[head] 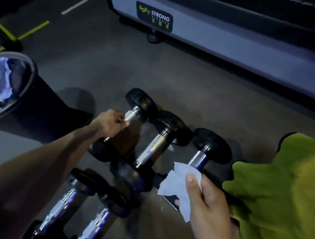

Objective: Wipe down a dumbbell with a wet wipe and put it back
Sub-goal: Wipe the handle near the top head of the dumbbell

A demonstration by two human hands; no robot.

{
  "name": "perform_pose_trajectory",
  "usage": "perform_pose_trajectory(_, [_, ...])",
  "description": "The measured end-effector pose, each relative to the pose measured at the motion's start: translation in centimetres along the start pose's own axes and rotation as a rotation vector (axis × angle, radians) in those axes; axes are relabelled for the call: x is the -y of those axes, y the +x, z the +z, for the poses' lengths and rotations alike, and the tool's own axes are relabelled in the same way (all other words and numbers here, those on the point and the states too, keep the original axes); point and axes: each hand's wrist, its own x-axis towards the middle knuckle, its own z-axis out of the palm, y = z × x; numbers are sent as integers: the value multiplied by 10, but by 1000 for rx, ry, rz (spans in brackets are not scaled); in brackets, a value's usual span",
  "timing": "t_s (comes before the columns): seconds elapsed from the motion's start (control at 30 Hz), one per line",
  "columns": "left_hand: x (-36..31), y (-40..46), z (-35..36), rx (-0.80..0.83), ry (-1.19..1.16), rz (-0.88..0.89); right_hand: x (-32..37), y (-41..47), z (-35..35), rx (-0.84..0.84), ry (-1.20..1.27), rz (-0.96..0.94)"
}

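Dumbbell: leftmost dumbbell (131, 113) of a row of three lies at the centre of the frame, its chrome handle pointing up and right toward a black end weight.
Left hand: the left hand (109, 122) curls round the lower part of that handle, grasping it.
Right hand: the right hand (206, 199), at lower right, pinches a white wet wipe (179, 185) under the thumb; the wipe is apart from the held dumbbell.
Progress: my reading is that the wipe-down is just about to begin or is between strokes; putting the dumbbell back is not yet done.
Surroundings: a bin (1, 85) with crumpled wipes sits at the left edge; two more dumbbells (79, 207) lie at lower centre; a grey machine base (235, 35) spans the top.
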Motion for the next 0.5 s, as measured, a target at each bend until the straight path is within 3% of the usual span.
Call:
perform_pose_trajectory(0.13, [0, 12, 6, 16, 119, -26, 2, 6, -13, -3, 27, 37])
perform_pose_trajectory(0.3, [-23, -5, -50, 26, 242, 128, 10, -5, -8, -44, -3, 32])
perform_pose_trajectory(0.4, [-53, -57, -89, 185, 394, 297, 9, -24, 4, -43, 23, 64])
perform_pose_trajectory(0.5, [-48, -134, -96, 418, 424, 323, 6, -51, 19, -4, 147, 146])
